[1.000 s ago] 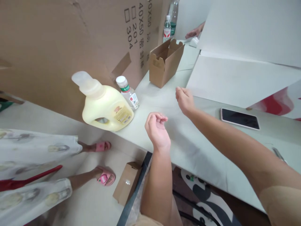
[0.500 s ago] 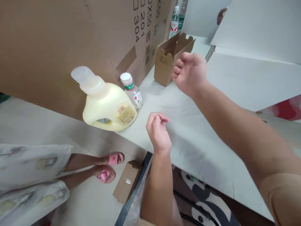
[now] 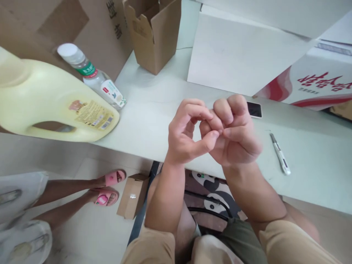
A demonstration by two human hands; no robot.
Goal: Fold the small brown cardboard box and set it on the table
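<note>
While two bare hands are touching at the fingertips above the bench [image 3: 148, 104], one phone [image 3: 255, 109] and one cutter [image 3: 279, 154] are lying nearest to them. The left hand [image 3: 180, 137] is curving, its thumb and forefinger framing a rounded gap; the right hand [image 3: 238, 137] is bending its fingers inward, its thumb resting close against them. Whether either grip is holding something tiny, one cannot tell; fingers are covering the place where they are meeting.

The cutter is resting flat on the bench, to the right of the right hand and apart from it. Its long axis is running from upper left to lower right, the narrow grey end pointing away from the person and the wider white end pointing toward them. The phone is showing one dark end from behind the right hand.

On the left, one yellow jug [image 3: 49, 88] and one bottle [image 3: 96, 82] are standing side by side, both tops pointing to the upper left. One open carton [image 3: 166, 40] is standing farther back. Two pink sandals [image 3: 112, 178] are showing on another person's feet, beside one small box [image 3: 132, 196] on the floor.
</note>
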